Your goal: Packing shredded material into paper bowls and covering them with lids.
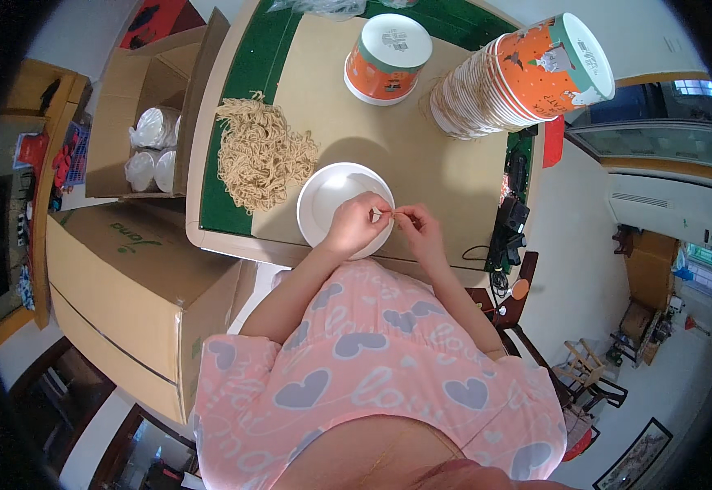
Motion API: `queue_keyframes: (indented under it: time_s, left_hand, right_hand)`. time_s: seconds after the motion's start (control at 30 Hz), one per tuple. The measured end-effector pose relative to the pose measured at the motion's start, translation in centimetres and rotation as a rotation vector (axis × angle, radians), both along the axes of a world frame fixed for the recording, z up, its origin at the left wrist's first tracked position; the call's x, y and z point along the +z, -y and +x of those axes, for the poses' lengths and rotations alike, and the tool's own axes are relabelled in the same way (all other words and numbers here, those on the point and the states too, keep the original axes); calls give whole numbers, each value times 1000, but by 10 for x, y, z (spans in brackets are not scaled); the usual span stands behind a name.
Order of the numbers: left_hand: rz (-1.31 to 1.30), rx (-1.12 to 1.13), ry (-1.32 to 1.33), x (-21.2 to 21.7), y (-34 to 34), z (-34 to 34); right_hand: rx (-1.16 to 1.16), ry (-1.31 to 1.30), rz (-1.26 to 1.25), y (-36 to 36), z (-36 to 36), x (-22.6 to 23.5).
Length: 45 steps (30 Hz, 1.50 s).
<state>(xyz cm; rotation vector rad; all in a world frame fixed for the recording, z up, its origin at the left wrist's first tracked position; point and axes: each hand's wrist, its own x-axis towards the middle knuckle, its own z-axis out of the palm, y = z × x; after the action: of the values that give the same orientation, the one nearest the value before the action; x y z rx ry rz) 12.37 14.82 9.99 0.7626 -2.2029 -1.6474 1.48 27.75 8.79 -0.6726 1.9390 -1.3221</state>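
Note:
A white-lined paper bucket (323, 200) stands mouth up at the near edge of the table, in front of my body. Over its right rim my left hand (359, 224) and my right hand (421, 233) meet fingertip to fingertip. Both are closed in a pinch. Something small and pale shows between the fingers, too small to make out. To the left of the bucket lies a tangled heap of beige cords (260, 151). At the far right a tall leaning stack of orange paper buckets (527, 72) has beige cords hanging along its rims.
One orange bucket (387, 61) stands upside down at the far middle of the table. Black adapters and cables (507, 229) lie along the right edge. Left of the table, an open carton (131, 90) holds white wrapped stacks above a large closed carton (127, 278).

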Motion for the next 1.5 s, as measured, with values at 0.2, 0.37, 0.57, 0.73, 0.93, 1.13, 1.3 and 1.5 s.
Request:
queue_keyframes:
  time_s: [0.2, 0.37, 0.57, 0.73, 0.93, 1.13, 1.3, 1.5]
  left_hand:
    - [-63, 61, -6, -4, -4, 0]
    - [-111, 48, -6, -1, -6, 4]
    - [-159, 80, 3, 9, -12, 3]
    - [-250, 162, -5, 0, -19, 0]
    - [-126, 207, 20, 2, -19, -5]
    - [690, 173, 39, -8, 2, 7]
    - [798, 175, 72, 0, 9, 12]
    - [798, 159, 116, -2, 11, 15]
  right_hand:
    - [-31, 252, 43, 2, -3, 6]
    - [-15, 385, 107, 2, -5, 9]
    - [-71, 404, 71, 2, -2, 7]
    - [-86, 344, 115, 3, 1, 12]
    - [-82, 186, 30, 3, 5, 2]
    - [-9, -42, 46, 10, 9, 9]
    - [116, -219, 93, 15, 13, 28]
    - [206, -392, 152, 22, 14, 35]
